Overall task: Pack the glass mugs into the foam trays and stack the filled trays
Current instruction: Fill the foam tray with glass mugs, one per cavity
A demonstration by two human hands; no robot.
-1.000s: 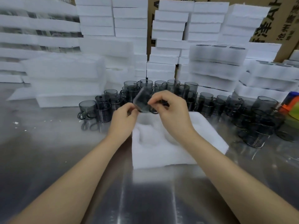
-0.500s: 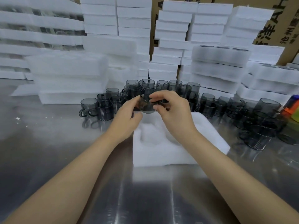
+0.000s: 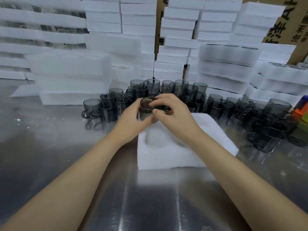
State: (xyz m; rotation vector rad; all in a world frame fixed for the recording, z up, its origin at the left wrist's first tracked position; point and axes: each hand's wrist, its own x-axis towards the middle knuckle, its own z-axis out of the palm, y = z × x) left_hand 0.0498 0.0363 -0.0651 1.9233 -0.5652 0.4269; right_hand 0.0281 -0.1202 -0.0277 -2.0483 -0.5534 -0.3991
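Smoky glass, in the head view: the mug (image 3: 147, 106) is gripped by the left hand (image 3: 131, 121) and right hand (image 3: 174, 114) over the 11 o'clock corner of the tray (image 3: 166, 158). Lowered off-centre, its handle could catch foam; a slip could strike the mugs (image 3: 188, 90) at 12 o'clock.

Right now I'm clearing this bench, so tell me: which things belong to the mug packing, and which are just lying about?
Job: mug held by left hand and right hand; open foam tray; loose mugs; filled tray stacks.
Lying about: orange-and-blue item at the right edge; foam crumbs; cardboard box.
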